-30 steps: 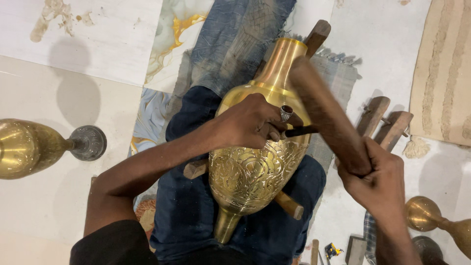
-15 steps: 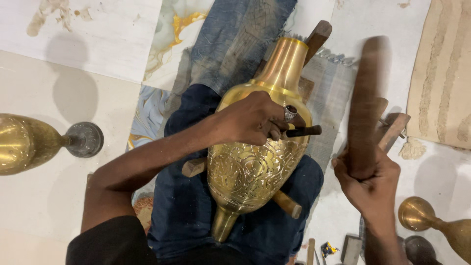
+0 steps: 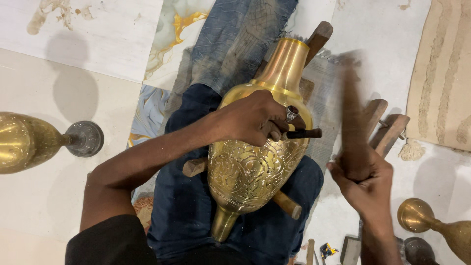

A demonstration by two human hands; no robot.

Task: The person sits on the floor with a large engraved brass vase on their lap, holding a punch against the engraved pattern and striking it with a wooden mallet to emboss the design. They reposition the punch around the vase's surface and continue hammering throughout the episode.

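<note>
Vase lies lengthwise, neck pointing away.

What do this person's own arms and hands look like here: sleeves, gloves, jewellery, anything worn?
Both forearms are bare, with no gloves on either hand. The left hand wears a silver ring with a dark stone on one finger. A black short sleeve covers the left upper arm. The right hand shows no ring or watch, though it is motion-blurred; its sleeve is out of view.

The vase lay under the left hand, the mallet rose from the right hand; another vase lay far left.
</note>
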